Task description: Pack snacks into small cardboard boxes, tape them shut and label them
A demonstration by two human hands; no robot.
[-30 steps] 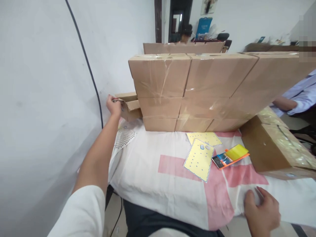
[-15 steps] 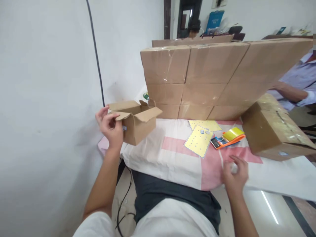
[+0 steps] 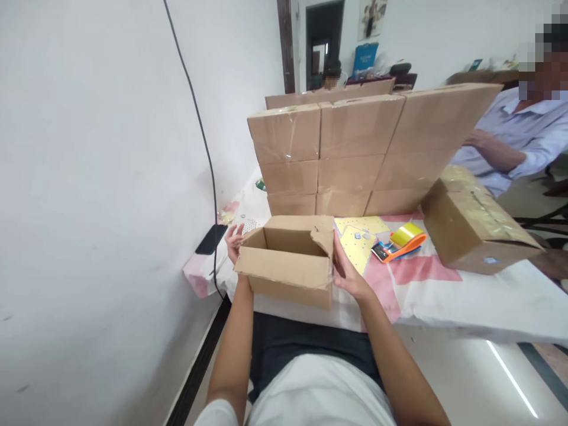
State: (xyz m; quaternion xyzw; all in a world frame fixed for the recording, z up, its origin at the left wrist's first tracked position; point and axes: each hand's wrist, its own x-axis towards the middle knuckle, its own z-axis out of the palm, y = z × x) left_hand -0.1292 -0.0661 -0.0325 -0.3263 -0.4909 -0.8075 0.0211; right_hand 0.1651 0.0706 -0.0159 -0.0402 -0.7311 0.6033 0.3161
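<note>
A small cardboard box (image 3: 284, 266) with its top flaps up and its inside facing me is held at the near edge of the table. My left hand (image 3: 234, 244) grips its left end, with some fingers showing beyond the flap and the rest hidden. Against the right end presses my right hand (image 3: 349, 275), its fingers running up along the side by a bent flap. Just beyond it, yellow dotted sheets (image 3: 362, 225) lie on the cloth, partly covered by the box and my hand. An orange tape dispenser (image 3: 402, 242) with yellow tape rests to their right.
Stacked cardboard boxes (image 3: 350, 157) form a wall behind the work area. A larger taped box (image 3: 479, 228) stands on the right. A black flat object (image 3: 211, 239) lies at the left beside a hanging cable (image 3: 206, 148). Another person (image 3: 510, 136) is at the far right.
The small box has moved right and toward me and turned to lie lengthwise across my front. My right hand has come from the table's right onto its right end.
</note>
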